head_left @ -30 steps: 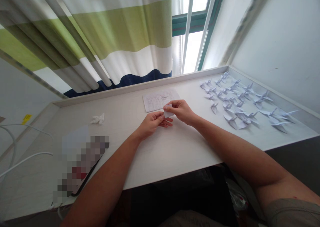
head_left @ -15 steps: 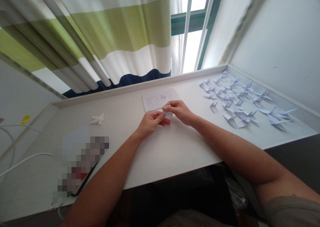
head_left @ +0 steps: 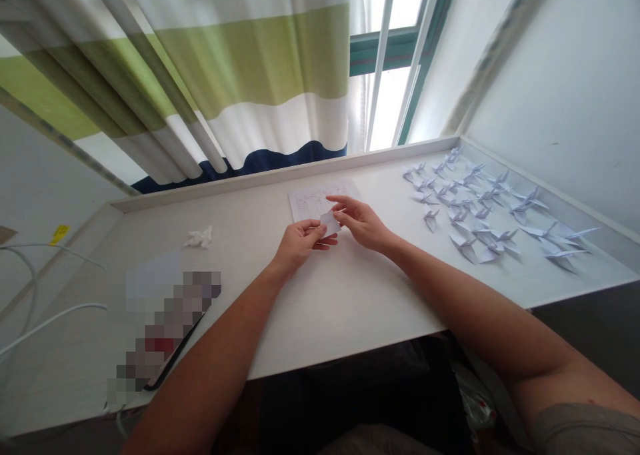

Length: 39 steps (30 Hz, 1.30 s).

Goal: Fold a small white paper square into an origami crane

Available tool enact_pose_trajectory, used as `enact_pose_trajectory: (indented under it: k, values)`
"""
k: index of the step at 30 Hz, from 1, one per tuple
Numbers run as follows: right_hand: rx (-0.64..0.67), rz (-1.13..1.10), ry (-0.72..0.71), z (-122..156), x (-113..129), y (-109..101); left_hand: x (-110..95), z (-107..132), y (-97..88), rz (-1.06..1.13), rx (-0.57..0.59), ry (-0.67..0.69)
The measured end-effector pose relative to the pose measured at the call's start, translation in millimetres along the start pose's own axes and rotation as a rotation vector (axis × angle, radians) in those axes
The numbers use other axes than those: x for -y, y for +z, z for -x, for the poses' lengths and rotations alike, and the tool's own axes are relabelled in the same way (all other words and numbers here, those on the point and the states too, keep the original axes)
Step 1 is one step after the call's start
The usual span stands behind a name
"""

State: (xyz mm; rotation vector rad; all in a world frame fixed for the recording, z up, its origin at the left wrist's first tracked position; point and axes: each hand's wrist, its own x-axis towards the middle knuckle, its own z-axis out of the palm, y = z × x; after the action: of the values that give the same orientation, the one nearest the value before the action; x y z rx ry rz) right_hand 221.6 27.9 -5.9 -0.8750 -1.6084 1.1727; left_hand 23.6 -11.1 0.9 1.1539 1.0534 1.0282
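Observation:
My left hand [head_left: 299, 243] pinches a small folded piece of white paper [head_left: 330, 222] between thumb and fingers, just above the white desk [head_left: 325, 295]. My right hand [head_left: 361, 221] is beside it on the right, fingers spread and partly stretched out, touching the paper's right edge. A printed sheet [head_left: 315, 200] lies flat on the desk right behind both hands. Several folded paper cranes [head_left: 475, 205] are laid out in rows to the right of my right hand.
A crumpled white scrap [head_left: 199, 238] lies at mid-left. A blurred flat object [head_left: 160, 321] sits at the near left edge, with white cables [head_left: 30, 308] beyond it. A striped curtain [head_left: 225, 75] and window [head_left: 390, 75] rise behind the desk, a wall on the right.
My right hand has let go of its pinch and its fingers have spread open. The folded paper has tilted up in my left hand. The camera view shifted slightly.

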Motion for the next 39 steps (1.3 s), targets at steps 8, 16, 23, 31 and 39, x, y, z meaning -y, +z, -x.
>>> enact_pose_trajectory:
  k: [8,16,23,31,39]
  values:
    - [0.187,0.23,-0.197,1,6,-8,-11,0,-3.7,0.148,-0.059,-0.045]
    - [0.185,0.232,-0.149,0,7,-7,-5,-1,-6.0,0.165,0.036,-0.032]
    - [0.087,0.217,-0.163,-2,2,-4,0,1,3.6,0.189,0.027,-0.003]
    - [-0.03,-0.043,0.022,-2,-1,4,2,2,7.0,0.182,0.058,0.03]
    - [-0.07,-0.055,0.007,-2,3,5,2,5,9.0,0.032,0.146,0.03]
